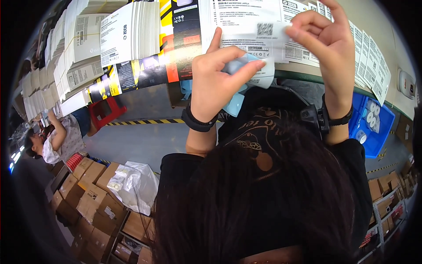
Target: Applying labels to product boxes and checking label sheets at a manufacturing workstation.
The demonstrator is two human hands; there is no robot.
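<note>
Over the near edge of the table, my left hand (pixel 210 81) is closed on a curled label strip (pixel 265 74) with a pale blue backing. Its thumb lies across the strip, and a blue tail (pixel 234 104) hangs below the palm. A translucent sticker (pixel 265 31) with a square code is pinched at its right end between the thumb and index finger of my right hand (pixel 330 48). That sticker lies over or just above a printed white sheet (pixel 239 12); I cannot tell whether it touches. My right hand's other fingers are raised.
Stacks of white printed leaflets (pixel 129 33) stand at the left on black and yellow packaging (pixel 149 72). More sheets (pixel 369 59) fan out at right, above a blue bin (pixel 373 132). A red stool (pixel 105 112), another person (pixel 59 136) and cartons (pixel 94 202) are at left.
</note>
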